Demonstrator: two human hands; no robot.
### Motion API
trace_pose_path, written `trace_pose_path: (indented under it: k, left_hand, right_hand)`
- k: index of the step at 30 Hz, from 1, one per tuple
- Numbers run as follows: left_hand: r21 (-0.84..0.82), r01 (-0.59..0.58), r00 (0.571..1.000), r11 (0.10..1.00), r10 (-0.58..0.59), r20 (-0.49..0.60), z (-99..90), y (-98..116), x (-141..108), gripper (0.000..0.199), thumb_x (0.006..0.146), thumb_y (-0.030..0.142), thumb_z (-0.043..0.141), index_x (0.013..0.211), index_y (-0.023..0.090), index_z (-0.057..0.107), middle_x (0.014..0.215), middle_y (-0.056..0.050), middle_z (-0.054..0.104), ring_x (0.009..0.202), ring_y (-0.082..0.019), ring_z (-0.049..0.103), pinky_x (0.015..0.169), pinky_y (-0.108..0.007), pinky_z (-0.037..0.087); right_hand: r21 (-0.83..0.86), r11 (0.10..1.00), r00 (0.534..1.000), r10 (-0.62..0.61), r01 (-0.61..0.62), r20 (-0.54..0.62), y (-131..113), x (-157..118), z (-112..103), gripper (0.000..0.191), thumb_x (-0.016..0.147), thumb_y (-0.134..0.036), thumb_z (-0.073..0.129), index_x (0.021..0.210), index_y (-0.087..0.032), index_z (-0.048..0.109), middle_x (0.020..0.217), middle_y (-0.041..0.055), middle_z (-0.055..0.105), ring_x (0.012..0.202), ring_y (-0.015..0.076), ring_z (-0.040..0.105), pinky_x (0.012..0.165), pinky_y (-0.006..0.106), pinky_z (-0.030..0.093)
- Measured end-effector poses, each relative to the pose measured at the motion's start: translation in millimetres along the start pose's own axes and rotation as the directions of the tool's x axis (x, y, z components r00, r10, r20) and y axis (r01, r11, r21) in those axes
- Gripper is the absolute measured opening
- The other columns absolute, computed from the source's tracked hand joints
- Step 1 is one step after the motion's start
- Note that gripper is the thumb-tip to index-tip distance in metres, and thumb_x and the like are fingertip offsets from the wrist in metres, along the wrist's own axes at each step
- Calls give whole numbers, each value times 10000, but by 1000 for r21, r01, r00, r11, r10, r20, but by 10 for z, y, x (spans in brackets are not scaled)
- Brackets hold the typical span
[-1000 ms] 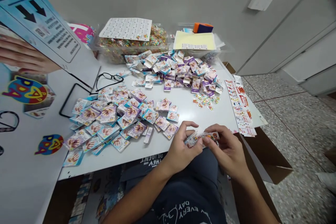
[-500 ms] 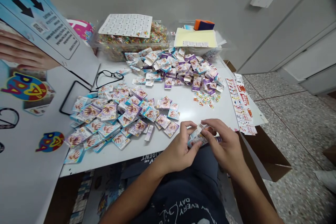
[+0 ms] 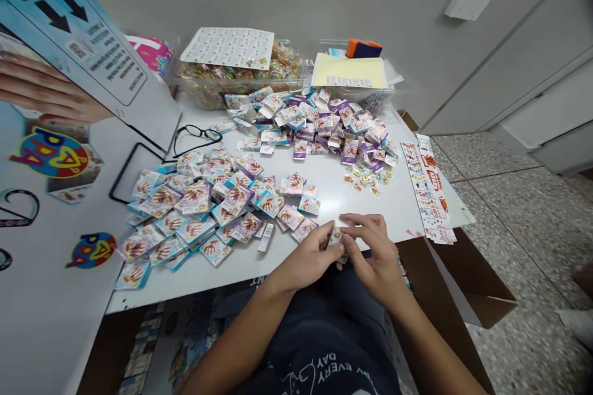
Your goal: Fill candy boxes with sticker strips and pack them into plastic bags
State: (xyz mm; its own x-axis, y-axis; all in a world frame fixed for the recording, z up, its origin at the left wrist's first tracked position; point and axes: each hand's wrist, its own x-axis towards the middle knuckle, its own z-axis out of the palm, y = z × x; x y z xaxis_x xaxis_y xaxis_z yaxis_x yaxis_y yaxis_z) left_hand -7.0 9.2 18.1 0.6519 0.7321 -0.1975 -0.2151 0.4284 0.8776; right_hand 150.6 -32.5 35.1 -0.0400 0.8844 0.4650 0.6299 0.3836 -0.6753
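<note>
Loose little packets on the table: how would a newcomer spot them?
On the white table, find the farther heap of cartons, before two clear plastic bins. The packets lie scattered at its near right edge. Unlike the cartons, they're much smaller and speckled orange, yellow and green.

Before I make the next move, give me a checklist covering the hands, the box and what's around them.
1. Small printed box held by the left hand: ok, between thumb and fingers.
2. Right hand gripping the box: cannot tell; its fingertips are at the box.
3. Box fully closed: cannot tell, the hands cover much of it.
4. Loose clear packets apart from the hands: ok, farther back on the white table.
5. Black-framed eyeglasses apart from the hands: ok, beyond the left pile of boxes.
</note>
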Motion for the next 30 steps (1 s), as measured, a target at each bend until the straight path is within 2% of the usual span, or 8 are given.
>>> trace_pose_path:
  k: [7, 12, 15, 18, 22, 25, 28, 30]
  left_hand:
    - [-315, -24, 997, 949, 1, -75, -22, -104, 54, 345, 894, 511, 573, 942, 175, 638, 832, -41, 606, 775, -173, 575, 617, -250, 466]
    - [-87, -116, 967, 989, 93, -236, 20, -128, 77, 257, 928, 402, 552, 1015, 176, 641, 829, -24, 618, 784, -157, 574, 665, -245, 478]
    - [40, -95, 949, 995, 103, -297, 50, -129, 66, 231, 949, 406, 551, 1015, 190, 602, 709, 37, 508, 645, -113, 488, 599, -217, 439]
    - [25, -80, 946, 997, 84, -313, 65, -149, 67, 263, 944, 456, 579, 878, 211, 511, 661, 73, 393, 552, -85, 373, 541, -207, 383]
    - [28, -124, 909, 992, 125, -399, 76, -179, 59, 423, 942, 639, 515, 868, 223, 495, 776, 24, 493, 707, -133, 497, 649, -244, 453]
    - [-31, -107, 934, 994, 90, -346, 101, -181, 22, 543, 941, 753, 355, 948, 233, 511, 826, 0, 542, 750, -164, 526, 649, -268, 462]
    - [-50, -73, 959, 996, 56, -278, 118, -167, -32, 529, 946, 744, 327, 970, 242, 494, 768, 19, 505, 672, -153, 475, 596, -253, 417]
    - [0, -111, 955, 994, 107, -276, 107, -153, -69, 450, 969, 673, 361, 985, 244, 495, 786, 16, 502, 690, -154, 469, 622, -252, 414]
  right_hand:
    - [84, 995, 977, 27, -46, 212, 7, 17, -93, 256, 988, -178, 582, 1206, -293, 653, 1353, 85, 628, 1237, 267, 550, 1016, 502, 488]
    - [62, 997, 997, -47, 51, -64, 41, -62, 97, 323, 930, -135, 645, 1221, -272, 610, 1266, 125, 656, 1144, 281, 627, 929, 501, 541]
    - [11, 995, 993, -103, 104, -60, 21, -103, 204, 288, 926, -110, 621, 1163, -271, 658, 1290, 132, 664, 1114, 286, 634, 887, 496, 559]
    - [110, 994, 998, -17, 23, -55, -10, -144, 306, 215, 939, -142, 608, 1118, -254, 651, 1350, 139, 631, 1226, 297, 599, 976, 528, 536]
    - [267, 958, 973, 151, -101, -174, 4, -220, 446, 316, 946, -139, 604, 1235, -263, 570, 1317, 135, 608, 1257, 273, 591, 1042, 530, 515]
    - [142, 990, 963, 23, 16, -268, 37, -242, 459, 549, 923, -81, 614, 1407, -302, 478, 1075, 68, 672, 1027, 236, 670, 1097, 604, 462]
    - [-16, 983, 972, -186, 185, -141, 39, -221, 396, 520, 913, -38, 595, 1339, -335, 572, 967, 24, 677, 870, 206, 681, 1154, 678, 377]
    - [-6, 977, 971, -212, 213, -114, 16, -201, 362, 513, 924, -34, 567, 1334, -342, 589, 1032, 49, 683, 935, 222, 689, 1086, 625, 483]
